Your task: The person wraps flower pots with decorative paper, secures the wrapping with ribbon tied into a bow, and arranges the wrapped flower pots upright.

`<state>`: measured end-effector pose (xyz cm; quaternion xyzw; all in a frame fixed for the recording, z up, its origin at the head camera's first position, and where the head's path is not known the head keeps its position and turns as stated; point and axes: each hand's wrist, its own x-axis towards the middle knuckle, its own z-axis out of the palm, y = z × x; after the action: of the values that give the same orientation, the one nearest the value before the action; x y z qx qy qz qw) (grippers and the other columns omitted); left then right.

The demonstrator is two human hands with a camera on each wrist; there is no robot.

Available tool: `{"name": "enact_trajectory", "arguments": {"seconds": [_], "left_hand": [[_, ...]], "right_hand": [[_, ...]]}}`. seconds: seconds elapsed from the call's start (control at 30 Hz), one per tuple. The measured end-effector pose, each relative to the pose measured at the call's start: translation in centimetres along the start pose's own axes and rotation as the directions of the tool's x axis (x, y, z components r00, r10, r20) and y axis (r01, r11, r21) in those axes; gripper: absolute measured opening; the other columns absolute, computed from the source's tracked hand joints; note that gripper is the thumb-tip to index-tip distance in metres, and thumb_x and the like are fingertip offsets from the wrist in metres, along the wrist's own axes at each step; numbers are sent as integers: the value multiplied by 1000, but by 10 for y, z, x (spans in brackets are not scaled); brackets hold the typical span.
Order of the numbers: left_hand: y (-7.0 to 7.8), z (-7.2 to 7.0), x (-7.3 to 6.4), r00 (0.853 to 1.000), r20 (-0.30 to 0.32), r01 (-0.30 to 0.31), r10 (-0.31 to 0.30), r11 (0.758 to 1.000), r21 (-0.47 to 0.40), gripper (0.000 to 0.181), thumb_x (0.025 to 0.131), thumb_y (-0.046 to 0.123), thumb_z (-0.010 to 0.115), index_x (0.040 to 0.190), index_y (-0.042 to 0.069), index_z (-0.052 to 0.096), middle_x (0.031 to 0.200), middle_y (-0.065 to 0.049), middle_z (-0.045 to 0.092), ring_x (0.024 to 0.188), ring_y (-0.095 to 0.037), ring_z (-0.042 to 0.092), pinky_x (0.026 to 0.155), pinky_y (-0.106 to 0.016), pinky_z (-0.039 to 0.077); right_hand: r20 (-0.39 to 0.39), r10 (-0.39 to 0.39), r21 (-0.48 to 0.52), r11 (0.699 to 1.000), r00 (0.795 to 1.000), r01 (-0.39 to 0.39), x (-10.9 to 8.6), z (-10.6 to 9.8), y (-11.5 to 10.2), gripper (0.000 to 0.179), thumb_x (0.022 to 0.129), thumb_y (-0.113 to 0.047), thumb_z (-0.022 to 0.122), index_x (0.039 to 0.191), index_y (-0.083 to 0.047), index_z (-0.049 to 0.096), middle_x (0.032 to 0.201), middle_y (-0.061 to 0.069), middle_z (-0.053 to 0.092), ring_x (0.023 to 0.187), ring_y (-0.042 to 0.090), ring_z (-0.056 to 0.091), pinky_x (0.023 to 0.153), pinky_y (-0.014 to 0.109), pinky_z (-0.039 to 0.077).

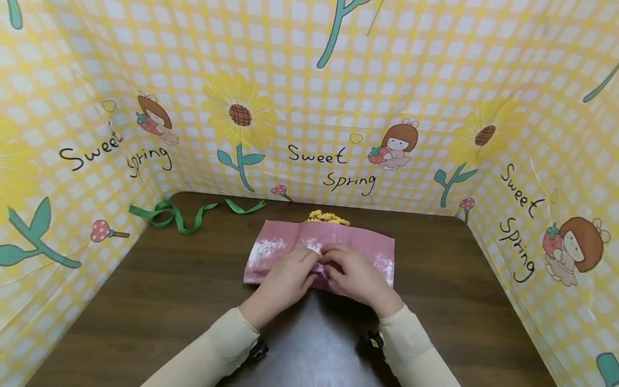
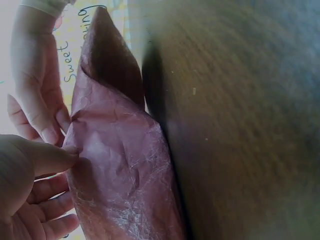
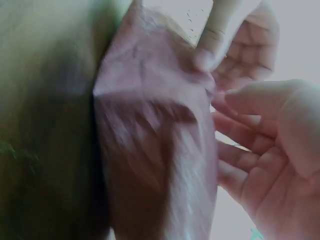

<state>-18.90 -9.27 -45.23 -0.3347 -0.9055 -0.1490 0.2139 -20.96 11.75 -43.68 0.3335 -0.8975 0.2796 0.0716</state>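
A sheet of pink wrapping paper (image 1: 285, 244) with white scuffed patches stands folded in front of the body. My left hand (image 1: 290, 277) pinches its upper edge between thumb and fingers, near the middle. Right beside it, my right hand (image 1: 355, 271) pinches the same edge, so the fingertips of both hands almost meet. Creases run through the paper (image 2: 120, 150) in the left wrist view, and one end flares open. The right wrist view shows the paper (image 3: 150, 125) bunched below the fingers. Behind the paper peeks a knobbly yellow cluster (image 1: 329, 217), its lower part hidden.
A long curled green ribbon (image 1: 181, 226) lies at the back left of the dark wooden table (image 1: 435, 285), with a shorter green ribbon piece (image 1: 244, 209) next to it. Yellow checked cloth (image 1: 309, 97) walls the table at the back and both sides.
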Motion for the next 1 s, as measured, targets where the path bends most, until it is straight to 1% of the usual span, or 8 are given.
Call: {"name": "enact_trajectory", "arguments": {"seconds": [0.13,0.23,0.37,0.5,0.6,0.73,0.87,1.0], "left_hand": [[-2,3,-2,1000,-4,-29,29,999,27,21,90,13,77,108,11,69,108,-3,66,102,-22,63,90,-37,55],[-3,4,-3,999,-14,-49,50,998,36,20,91,12,76,110,11,71,109,-3,66,102,-21,63,91,-37,54],[-3,6,-3,998,-21,-65,66,996,53,22,92,12,74,114,10,72,113,-3,66,107,-21,62,95,-37,53],[-4,7,-3,997,-24,-73,74,995,63,23,94,11,72,117,8,73,119,-3,67,113,-21,62,101,-36,52],[-3,7,-2,997,-16,-74,75,995,63,23,94,9,71,117,8,74,121,-4,68,116,-21,62,103,-37,51],[-3,6,-1,997,11,-74,73,995,72,24,95,8,70,119,8,73,122,-4,68,119,-22,62,106,-38,50],[-4,6,0,996,17,-84,83,994,65,24,95,8,69,119,7,73,124,-5,69,121,-22,62,107,-38,49],[-6,6,2,995,8,-99,99,995,28,22,95,6,70,116,7,75,126,-5,69,122,-22,62,108,-37,48]], "right_hand": [[-49,92,-59,994,995,-95,-5,-19,6,21,96,-16,71,115,-8,75,131,8,67,116,24,67,101,42,53],[-133,209,-109,968,969,-224,-11,-37,15,24,95,-17,71,115,-4,74,126,12,68,114,29,67,100,46,53],[-165,442,-104,881,882,-462,-22,-60,31,35,96,-23,67,121,1,68,122,20,65,113,36,64,99,52,51],[-17,641,-65,765,767,-641,-35,-76,48,53,98,-36,63,128,7,59,121,27,64,108,39,63,90,54,52],[116,677,30,729,727,-684,-43,-82,61,54,99,-38,64,123,10,61,112,26,68,98,36,66,83,50,56],[264,624,288,676,735,-678,-52,-81,83,38,98,-27,70,108,9,65,89,16,69,80,26,70,77,46,61],[440,486,505,561,755,-656,-58,-76,107,26,98,-20,70,102,4,64,87,7,69,80,20,71,79,43,62],[564,306,627,446,767,-638,-66,-68,125,11,101,-13,64,104,-3,67,94,5,73,88,20,72,84,43,61]]}}
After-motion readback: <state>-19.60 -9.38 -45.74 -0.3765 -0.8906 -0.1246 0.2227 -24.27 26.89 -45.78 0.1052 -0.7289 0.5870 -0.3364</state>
